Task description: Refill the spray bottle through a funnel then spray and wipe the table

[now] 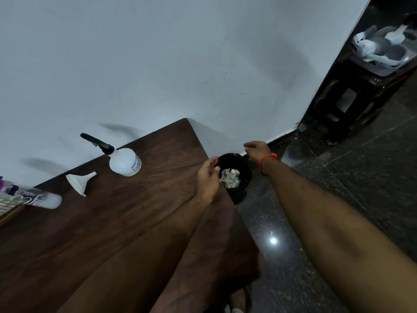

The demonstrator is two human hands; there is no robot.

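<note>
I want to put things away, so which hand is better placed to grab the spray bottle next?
Left, probably. The left hand hangs over the table's edge, on the same side as the spray bottle. The right hand is out past the bin, off the table, and would have to cross over.

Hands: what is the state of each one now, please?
Left hand: open, holding nothing, beside the black bin bag.
Right hand: fingers pinched at the bag's rim; grip cannot be told.
</note>
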